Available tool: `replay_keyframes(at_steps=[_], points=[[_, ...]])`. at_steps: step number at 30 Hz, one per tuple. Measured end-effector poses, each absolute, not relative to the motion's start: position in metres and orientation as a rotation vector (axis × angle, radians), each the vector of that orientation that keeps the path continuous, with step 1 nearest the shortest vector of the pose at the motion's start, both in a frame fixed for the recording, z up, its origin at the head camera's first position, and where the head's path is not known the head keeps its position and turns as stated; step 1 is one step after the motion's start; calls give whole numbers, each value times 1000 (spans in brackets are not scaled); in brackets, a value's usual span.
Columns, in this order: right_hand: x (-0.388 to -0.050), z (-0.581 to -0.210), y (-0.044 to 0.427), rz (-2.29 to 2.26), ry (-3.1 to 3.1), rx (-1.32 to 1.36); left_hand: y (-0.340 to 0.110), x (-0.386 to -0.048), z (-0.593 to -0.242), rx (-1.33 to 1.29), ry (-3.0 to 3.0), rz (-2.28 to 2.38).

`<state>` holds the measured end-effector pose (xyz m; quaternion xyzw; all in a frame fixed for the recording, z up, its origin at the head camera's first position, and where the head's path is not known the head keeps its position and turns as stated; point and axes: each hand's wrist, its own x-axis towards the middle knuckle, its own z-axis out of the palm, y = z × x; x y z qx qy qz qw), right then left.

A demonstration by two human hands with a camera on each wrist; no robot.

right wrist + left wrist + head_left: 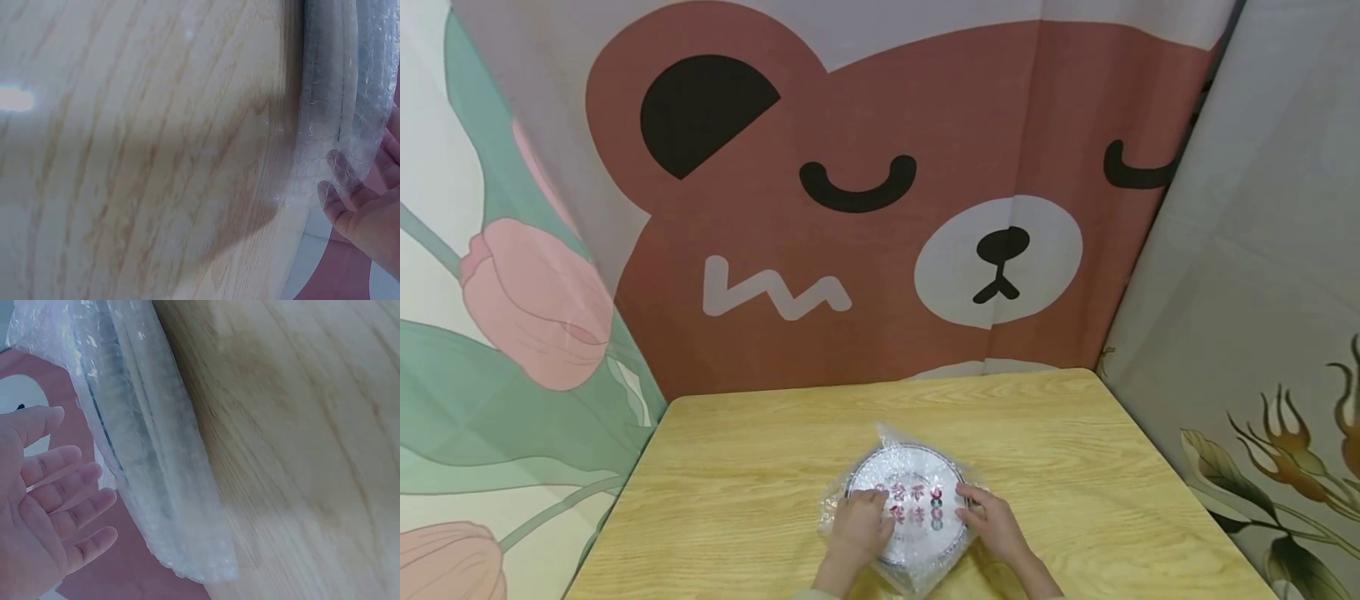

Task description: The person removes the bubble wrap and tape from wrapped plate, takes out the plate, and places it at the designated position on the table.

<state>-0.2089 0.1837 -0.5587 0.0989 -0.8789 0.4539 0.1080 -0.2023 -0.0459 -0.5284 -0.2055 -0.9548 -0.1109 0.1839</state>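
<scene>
A round silvery-white item with red and green printed characters lies in clear bubble wrap (916, 546) near the front of the wooden table. My left hand (859, 527) reaches over its left side, fingertips near the printing. The left wrist view shows that hand (53, 500) palm inward with loosely extended fingers beside the wrapped edge (144, 425). At the right rim is my right hand (997, 523), thumb and forefinger apart. In the right wrist view, fingertips of this hand (372, 212) touch the wrap's side (331, 94). The underside is hidden.
The wooden table (737, 467) extends behind and to both sides of the wrapped item. A bear-print curtain (865, 250) hangs along its back edge. A tulip-print curtain (535, 300) hangs at the left, and a pale floral curtain (1247, 275) at the right.
</scene>
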Motion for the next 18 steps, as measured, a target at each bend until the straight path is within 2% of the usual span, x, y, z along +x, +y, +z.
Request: replay_keyframes(at_steps=[18], points=[[-207, -558, 184, 1348, -2534, 365, -36, -199, -512, -626, -2699, -257]])
